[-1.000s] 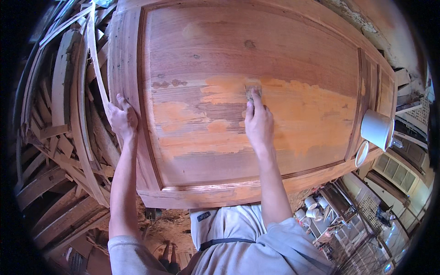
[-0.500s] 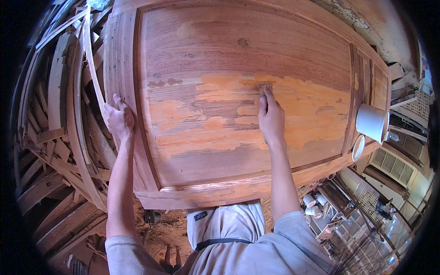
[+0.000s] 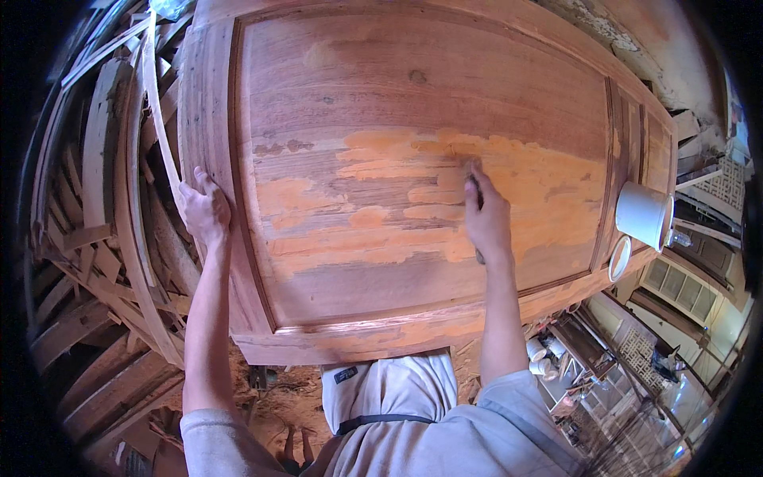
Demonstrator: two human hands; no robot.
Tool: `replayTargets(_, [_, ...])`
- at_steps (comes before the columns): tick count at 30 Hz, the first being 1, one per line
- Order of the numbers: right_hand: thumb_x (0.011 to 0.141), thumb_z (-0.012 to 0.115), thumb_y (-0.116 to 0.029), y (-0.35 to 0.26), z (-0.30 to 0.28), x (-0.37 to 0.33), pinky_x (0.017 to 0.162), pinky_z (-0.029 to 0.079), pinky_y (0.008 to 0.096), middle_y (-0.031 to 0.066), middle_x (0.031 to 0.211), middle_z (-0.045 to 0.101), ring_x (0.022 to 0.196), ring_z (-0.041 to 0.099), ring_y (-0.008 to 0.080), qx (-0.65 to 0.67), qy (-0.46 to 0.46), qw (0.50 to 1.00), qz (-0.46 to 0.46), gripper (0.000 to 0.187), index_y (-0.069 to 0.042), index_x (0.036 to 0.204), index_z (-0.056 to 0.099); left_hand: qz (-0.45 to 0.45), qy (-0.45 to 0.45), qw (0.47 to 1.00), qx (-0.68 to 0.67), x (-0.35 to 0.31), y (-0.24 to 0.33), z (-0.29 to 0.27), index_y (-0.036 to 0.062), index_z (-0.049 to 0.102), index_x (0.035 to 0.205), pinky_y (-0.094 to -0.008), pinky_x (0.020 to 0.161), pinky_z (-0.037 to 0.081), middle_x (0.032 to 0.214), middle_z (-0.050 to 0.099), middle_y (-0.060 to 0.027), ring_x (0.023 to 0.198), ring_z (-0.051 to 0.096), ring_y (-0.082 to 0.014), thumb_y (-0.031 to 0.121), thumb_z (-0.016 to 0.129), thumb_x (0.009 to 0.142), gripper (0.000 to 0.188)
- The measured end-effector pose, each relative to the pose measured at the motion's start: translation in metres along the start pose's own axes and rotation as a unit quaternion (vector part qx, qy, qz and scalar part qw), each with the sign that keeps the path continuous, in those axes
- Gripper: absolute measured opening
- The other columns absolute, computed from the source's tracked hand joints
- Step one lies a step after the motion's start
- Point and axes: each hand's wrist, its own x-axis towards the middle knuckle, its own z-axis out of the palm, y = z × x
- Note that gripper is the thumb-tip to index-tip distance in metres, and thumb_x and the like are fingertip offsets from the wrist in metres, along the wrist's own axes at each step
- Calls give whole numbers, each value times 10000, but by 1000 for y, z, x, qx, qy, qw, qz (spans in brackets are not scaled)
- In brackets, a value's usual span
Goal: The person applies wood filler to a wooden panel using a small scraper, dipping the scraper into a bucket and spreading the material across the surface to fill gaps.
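A large reddish-brown wooden door (image 3: pixel 334 103) lies in front of me, its recessed panel streaked with orange wood filler (image 3: pixel 548 191). Gripped in my right hand (image 3: pixel 489 222) is a putty knife (image 3: pixel 470 164), its blade down at the filler near the middle of the panel. The fingers partly hide the tool, and its blade is blurred. My left hand (image 3: pixel 207 211) holds the door's left edge, beside the frame moulding; some of its fingers are hard to make out.
On the door's right end stands a white bucket (image 3: pixel 640 215), with a white lid (image 3: pixel 620 258) beside it. Scrap boards (image 3: pixel 99 159) are heaped along the left. Several containers (image 3: pixel 544 358) sit lower right, and sawdust covers the floor (image 3: pixel 294 397) below.
My right hand has moved right and slightly toward me with the putty knife, whose handle end now shows below the hand. The left hand stays on the door's edge.
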Motion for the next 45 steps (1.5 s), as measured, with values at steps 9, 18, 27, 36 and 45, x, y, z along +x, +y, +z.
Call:
replayTargets(9, [1010, 511, -211, -8, 0, -3, 753, 521, 484, 270, 927, 665, 828, 658, 434, -56, 20, 998, 14, 373, -76, 1354, 564, -27, -25, 999, 4, -3, 2, -4, -25, 518, 1296, -541, 959, 439, 1224, 614, -304, 1124, 589, -473, 605, 347, 980, 726])
replayTargets(18, [1014, 494, -227, -19, 23, -8, 802, 519, 484, 268, 947, 660, 917, 652, 422, -42, 47, 998, 13, 386, -78, 1364, 557, -25, -44, 999, -3, -6, 22, -7, -22, 532, 1269, -539, 954, 441, 1207, 620, -305, 1117, 592, -474, 595, 353, 984, 703])
replayTargets(27, [996, 526, -272, -62, -34, 28, 788, 524, 503, 210, 968, 677, 925, 663, 393, -109, -143, 975, -128, 338, -207, 1326, 562, -15, -16, 1000, 2, -3, 11, -3, -25, 521, 1300, -522, 961, 447, 1205, 625, -303, 1117, 595, -473, 593, 344, 985, 716])
replayTargets(36, [992, 528, -341, -63, -70, 85, 708, 538, 499, 169, 921, 688, 780, 666, 379, -373, -278, 856, -226, 325, -239, 1288, 613, -10, -9, 1000, -4, -4, 11, -3, -7, 544, 1240, -535, 946, 452, 1194, 626, -300, 1095, 601, -477, 597, 348, 983, 685])
replayTargets(45, [1032, 514, -287, 51, -172, 103, 460, 471, 312, 64, 724, 583, 485, 545, 125, -141, -233, 957, -104, 419, -160, 1431, 516, -28, -18, 999, -2, 2, 2, 6, 21, 507, 1323, -554, 916, 459, 1120, 654, -313, 1060, 612, -502, 601, 344, 985, 691])
